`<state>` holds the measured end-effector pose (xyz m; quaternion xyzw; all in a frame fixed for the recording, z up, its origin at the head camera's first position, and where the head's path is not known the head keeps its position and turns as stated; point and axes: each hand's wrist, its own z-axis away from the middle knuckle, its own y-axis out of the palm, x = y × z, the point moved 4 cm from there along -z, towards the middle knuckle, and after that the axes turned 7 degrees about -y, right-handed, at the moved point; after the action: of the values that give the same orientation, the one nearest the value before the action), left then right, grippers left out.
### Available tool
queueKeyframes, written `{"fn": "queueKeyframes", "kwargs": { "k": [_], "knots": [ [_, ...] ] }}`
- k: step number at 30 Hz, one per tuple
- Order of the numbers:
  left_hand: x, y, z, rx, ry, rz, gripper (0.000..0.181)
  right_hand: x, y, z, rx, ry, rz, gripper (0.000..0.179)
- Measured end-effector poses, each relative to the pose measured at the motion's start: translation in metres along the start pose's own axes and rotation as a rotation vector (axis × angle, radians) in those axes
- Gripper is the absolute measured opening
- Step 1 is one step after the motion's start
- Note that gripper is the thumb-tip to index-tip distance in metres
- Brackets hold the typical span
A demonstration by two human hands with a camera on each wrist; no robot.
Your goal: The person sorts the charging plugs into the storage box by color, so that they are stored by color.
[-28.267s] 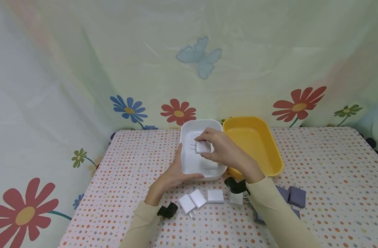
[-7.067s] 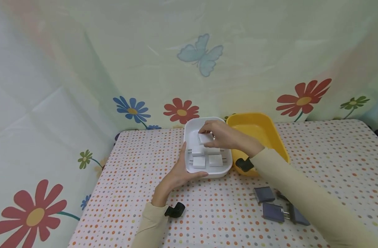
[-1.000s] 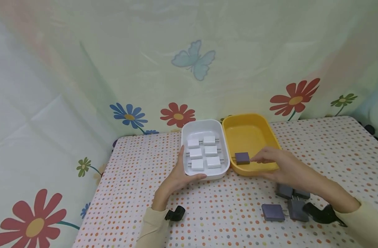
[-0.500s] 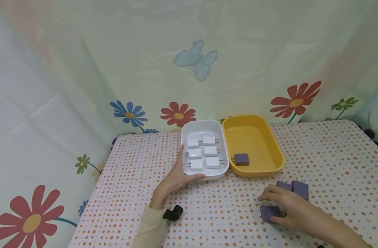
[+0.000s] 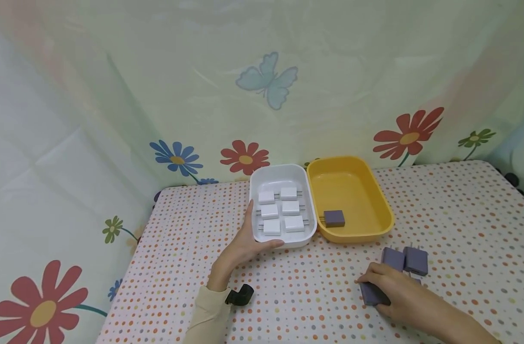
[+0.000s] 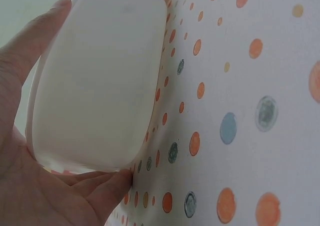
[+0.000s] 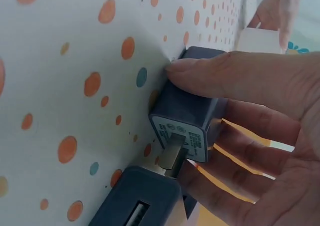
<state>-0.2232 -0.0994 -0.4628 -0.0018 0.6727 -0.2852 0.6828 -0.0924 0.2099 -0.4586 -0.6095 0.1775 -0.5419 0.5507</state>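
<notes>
My left hand point(image 5: 244, 243) holds the near left corner of a white tray point(image 5: 281, 173), thumb along the front wall and fingers along the left side. In the left wrist view the tray's outer wall point(image 6: 100, 80) fills the space between thumb and fingers. Several white plug chargers point(image 5: 269, 211) lie in two columns inside. At the front right, my right hand point(image 5: 401, 296) pinches a dark purple plug charger point(image 5: 370, 295) between thumb and fingers. In the right wrist view, this charger point(image 7: 182, 105) sits against the tablecloth, its prongs towards another dark charger point(image 7: 142, 198).
A yellow tray point(image 5: 352, 191) stands against the white tray's right side, with one purple charger point(image 5: 334, 218) in its near left corner. Two more purple chargers point(image 5: 416, 261) lie just beyond my right hand. A dotted cloth point(image 5: 180, 267) covers the table; a floral curtain point(image 5: 339, 86) hangs behind.
My right hand has left the yellow tray, where a purple charger lies, and come down to the right onto another. Over the longer span, white chargers went from the table into the white tray.
</notes>
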Motion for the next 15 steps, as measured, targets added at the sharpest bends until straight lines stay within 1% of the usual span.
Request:
{"fn": "queueKeyframes", "kwargs": {
  "k": [7,10,12,15],
  "knots": [
    [0.001,-0.001,0.000,-0.003,-0.020,-0.012,0.135,0.002,-0.004,0.001,-0.014,-0.050,0.002,0.048],
    [0.000,0.000,0.000,0.006,-0.009,-0.005,0.135,0.003,-0.007,0.001,-0.005,-0.070,-0.023,0.047],
    [0.000,0.000,0.001,0.006,-0.002,-0.001,0.134,0.003,-0.012,-0.001,0.012,-0.082,-0.040,0.046],
    [-0.001,0.001,0.001,0.002,0.002,0.000,0.134,0.005,-0.022,-0.004,0.017,-0.135,-0.043,0.046]
  ]
}}
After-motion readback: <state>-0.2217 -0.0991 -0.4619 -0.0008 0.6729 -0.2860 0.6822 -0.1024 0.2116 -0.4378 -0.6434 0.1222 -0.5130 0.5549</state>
